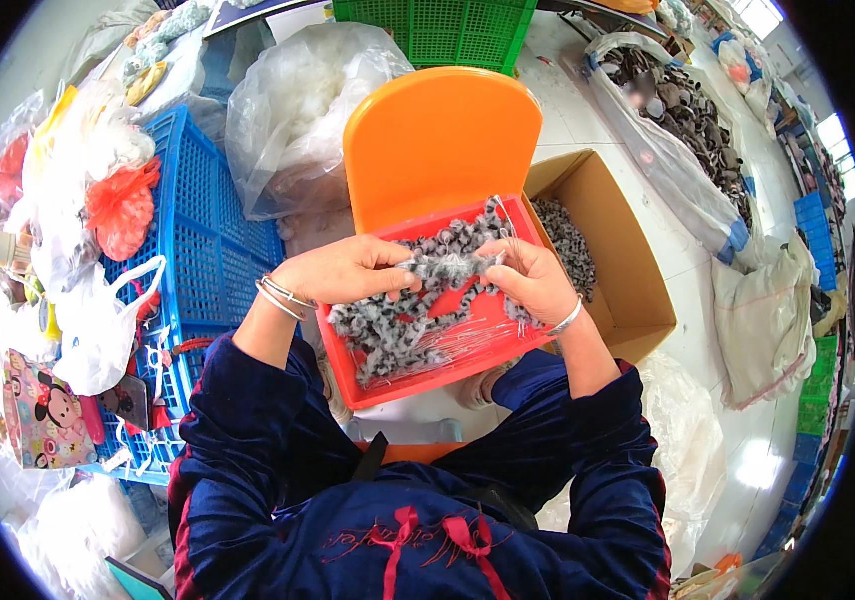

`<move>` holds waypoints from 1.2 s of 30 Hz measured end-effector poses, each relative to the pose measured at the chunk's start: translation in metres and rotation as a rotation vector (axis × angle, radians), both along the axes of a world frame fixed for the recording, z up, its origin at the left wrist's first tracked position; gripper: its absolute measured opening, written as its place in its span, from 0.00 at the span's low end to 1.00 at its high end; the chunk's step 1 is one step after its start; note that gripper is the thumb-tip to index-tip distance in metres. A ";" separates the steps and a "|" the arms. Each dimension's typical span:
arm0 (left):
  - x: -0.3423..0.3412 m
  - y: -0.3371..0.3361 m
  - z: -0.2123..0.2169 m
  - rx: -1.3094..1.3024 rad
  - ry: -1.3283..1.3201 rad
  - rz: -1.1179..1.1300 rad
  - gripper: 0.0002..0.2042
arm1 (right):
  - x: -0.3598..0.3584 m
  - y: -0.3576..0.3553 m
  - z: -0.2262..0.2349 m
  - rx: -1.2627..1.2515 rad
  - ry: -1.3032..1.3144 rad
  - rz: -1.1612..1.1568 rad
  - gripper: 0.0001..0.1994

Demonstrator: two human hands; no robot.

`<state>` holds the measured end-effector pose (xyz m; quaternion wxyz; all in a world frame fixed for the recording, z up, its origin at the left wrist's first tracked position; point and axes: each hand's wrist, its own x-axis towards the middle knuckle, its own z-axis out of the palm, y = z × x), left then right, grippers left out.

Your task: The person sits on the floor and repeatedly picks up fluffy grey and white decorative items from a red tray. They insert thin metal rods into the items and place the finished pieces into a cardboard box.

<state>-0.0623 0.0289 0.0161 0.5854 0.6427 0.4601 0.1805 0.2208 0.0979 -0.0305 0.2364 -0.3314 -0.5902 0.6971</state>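
Left of frame, a blue crate (216, 235) stands. Centre: left hand (346, 270), grip closed to a pinch, has one end of a fluffy grey-and-black piece (448, 268) over a red tray (488, 356); right hand (533, 275) pinches its other end. Right of centre: open cardboard box (630, 262).

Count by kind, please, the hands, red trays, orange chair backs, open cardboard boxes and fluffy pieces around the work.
Hands (left hand, right hand): 2
Red tray: 1
Orange chair back: 1
Open cardboard box: 1
Black-grey fluffy pieces: overlapping, uncountable
Total, countable kinds: 5
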 end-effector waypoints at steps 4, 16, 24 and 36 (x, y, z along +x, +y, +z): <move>-0.001 0.000 -0.004 -0.036 0.006 0.096 0.15 | -0.009 -0.004 0.007 0.021 -0.027 -0.075 0.06; 0.000 0.010 -0.007 0.050 -0.162 0.472 0.16 | -0.008 -0.001 0.013 -0.003 -0.004 -0.143 0.05; 0.047 0.005 -0.026 0.089 -0.393 0.459 0.08 | -0.023 -0.008 0.004 0.000 0.077 -0.090 0.06; 0.052 0.007 -0.035 0.022 -0.352 0.626 0.07 | -0.031 -0.016 0.001 0.079 0.095 -0.088 0.07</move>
